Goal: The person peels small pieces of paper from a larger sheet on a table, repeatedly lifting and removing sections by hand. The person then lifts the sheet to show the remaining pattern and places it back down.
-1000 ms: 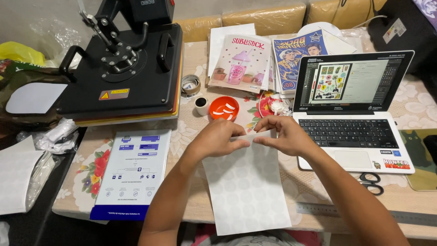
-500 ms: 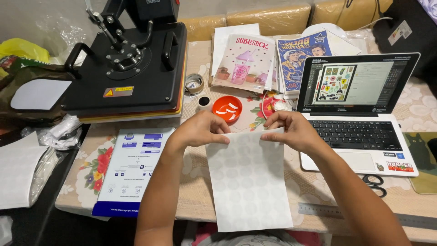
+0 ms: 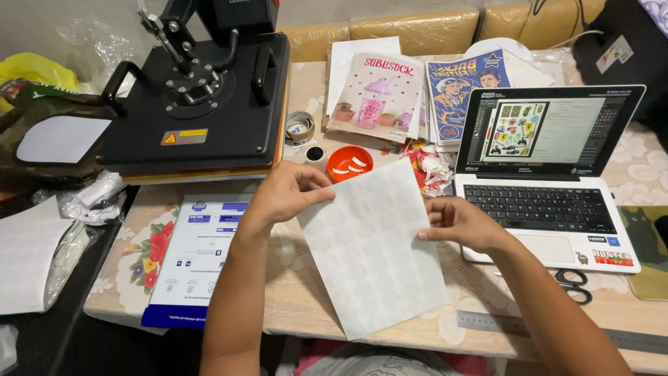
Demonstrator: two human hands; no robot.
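- 1 white sheet (image 3: 372, 254) with faint round die-cut circles, held tilted above the table (image 3: 306, 306), frame centre to 6 o'clock.
- Left hand (image 3: 289, 191): fingers pinched on the sheet's upper-left edge, at 10 o'clock of the sheet.
- Right hand (image 3: 459, 221): fingers curled, gripping the sheet's right edge at 3 o'clock.
- 1 black heat press (image 3: 202, 104) at 11 o'clock of the sheet, shut flat.
- 1 open laptop (image 3: 550, 174) at 2 o'clock, screen lit with a page of small coloured graphics.
- 1 round orange dish (image 3: 349, 163) at 12 o'clock, just beyond the sheet's top corner.
- 1 tape roll (image 3: 300, 127) beside the press; 1 small dark-topped pot (image 3: 314, 154) just below it.
- 2 printed booklets at 12–1 o'clock: pink one (image 3: 376, 94), blue one (image 3: 459, 83).
- 1 blue-and-white instruction leaflet (image 3: 198, 257) at 9 o'clock, flat on the table.
- 1 pair of scissors (image 3: 574, 284) at 4 o'clock, in front of the laptop.
- 1 steel ruler (image 3: 557, 331) along the near table edge, 5 o'clock.
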